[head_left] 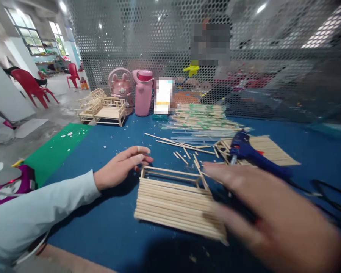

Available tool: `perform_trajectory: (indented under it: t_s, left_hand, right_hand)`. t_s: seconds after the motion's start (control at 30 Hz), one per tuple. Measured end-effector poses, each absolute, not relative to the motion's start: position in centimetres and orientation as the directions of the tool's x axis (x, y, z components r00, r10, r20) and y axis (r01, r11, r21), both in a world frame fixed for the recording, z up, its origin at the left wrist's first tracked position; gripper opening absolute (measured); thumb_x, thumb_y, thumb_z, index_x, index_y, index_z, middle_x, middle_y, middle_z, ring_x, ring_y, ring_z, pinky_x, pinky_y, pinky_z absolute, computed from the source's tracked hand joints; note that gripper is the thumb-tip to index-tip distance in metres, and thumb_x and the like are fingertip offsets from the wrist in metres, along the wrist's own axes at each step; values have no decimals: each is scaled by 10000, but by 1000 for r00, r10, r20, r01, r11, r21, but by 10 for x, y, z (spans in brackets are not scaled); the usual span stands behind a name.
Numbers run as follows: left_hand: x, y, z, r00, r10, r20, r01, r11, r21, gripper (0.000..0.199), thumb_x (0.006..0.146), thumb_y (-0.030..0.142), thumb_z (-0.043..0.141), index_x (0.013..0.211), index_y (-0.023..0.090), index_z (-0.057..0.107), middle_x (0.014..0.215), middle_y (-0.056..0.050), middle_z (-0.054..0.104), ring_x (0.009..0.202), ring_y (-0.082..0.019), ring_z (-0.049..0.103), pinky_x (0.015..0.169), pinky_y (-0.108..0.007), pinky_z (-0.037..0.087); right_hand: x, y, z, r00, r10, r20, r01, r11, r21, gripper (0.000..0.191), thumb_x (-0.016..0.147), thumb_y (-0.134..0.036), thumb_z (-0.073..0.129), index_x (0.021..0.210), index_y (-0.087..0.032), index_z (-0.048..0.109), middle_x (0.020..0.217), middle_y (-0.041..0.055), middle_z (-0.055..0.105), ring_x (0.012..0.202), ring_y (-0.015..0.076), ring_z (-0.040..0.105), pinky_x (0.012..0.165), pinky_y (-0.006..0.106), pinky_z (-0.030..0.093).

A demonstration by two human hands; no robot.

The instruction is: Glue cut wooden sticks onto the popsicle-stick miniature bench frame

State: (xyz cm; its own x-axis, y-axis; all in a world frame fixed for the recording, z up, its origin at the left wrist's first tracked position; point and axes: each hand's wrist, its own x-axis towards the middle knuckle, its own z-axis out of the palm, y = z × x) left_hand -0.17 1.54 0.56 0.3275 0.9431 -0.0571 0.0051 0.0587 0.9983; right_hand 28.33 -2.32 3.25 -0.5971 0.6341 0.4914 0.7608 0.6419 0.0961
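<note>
A small piece built of pale wooden sticks (pixel 173 201), with a slatted surface and an open stick frame along its far side, lies in front of me. At its far left corner is my left hand (pixel 123 165), its fingers bent but apart; whether the fingertips touch the corner I cannot tell. Over the right end reaches my right hand (pixel 261 201), smeared by motion, thumb and fingers spread with nothing visible between them. Behind the right hand a blue glue gun (pixel 246 149) rests against another stick piece (pixel 272 149). Loose thin sticks (pixel 184 146) lie beyond the frame.
Wrapped stick bundles (pixel 200 115), a pink bottle (pixel 143 93), a lit phone (pixel 163 94) and a finished miniature stick bench (pixel 109 108) stand along the perforated metal screen (pixel 159 41). A purple device (pixel 14 184) sits left. A black cable (pixel 329 193) curls at right.
</note>
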Motion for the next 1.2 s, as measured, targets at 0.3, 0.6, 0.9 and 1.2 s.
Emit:
perform_trajectory:
  t_s: [0.3, 0.6, 0.9, 1.2]
  left_hand:
    - [-22, 24, -4, 694, 718, -49, -109, 172, 979, 448, 784, 263, 664, 1195, 195, 501, 1214, -93, 604, 1140, -175, 531, 998, -338, 320]
    - [-24, 31, -12, 707, 706, -37, -113, 165, 980, 467, 778, 162, 660, 1216, 187, 498, 1230, -104, 603, 1130, -163, 551, 1001, -347, 343]
    - [-24, 30, -12, 703, 711, -18, -118, 141, 983, 454, 786, 182, 657, 1214, 193, 503, 1215, -89, 612, 1130, -162, 548, 1000, -329, 345]
    - [-22, 28, -13, 704, 710, -18, -90, 113, 989, 454, 793, 209, 652, 1218, 186, 494, 1229, -110, 597, 1154, -178, 529, 1008, -351, 338]
  right_hand:
    - [220, -42, 22, -799, 520, 303, 587, 783, 204, 690, 768, -557, 542, 1249, -64, 517, 1287, 207, 534, 1143, 352, 540, 863, 555, 459]
    - [217, -43, 18, -756, 563, 334, 625, 773, 112, 564, 794, -460, 558, 1224, -95, 541, 1250, 193, 576, 1103, 332, 569, 943, 613, 346]
    - [216, -42, 17, -729, 567, 383, 636, 768, 74, 462, 852, -435, 488, 1154, -105, 602, 1194, 169, 625, 1044, 306, 606, 954, 597, 333]
    - [218, -39, 14, -727, 575, 377, 631, 775, 34, 444, 862, -401, 485, 1159, -90, 595, 1154, 184, 645, 1023, 296, 617, 983, 598, 306]
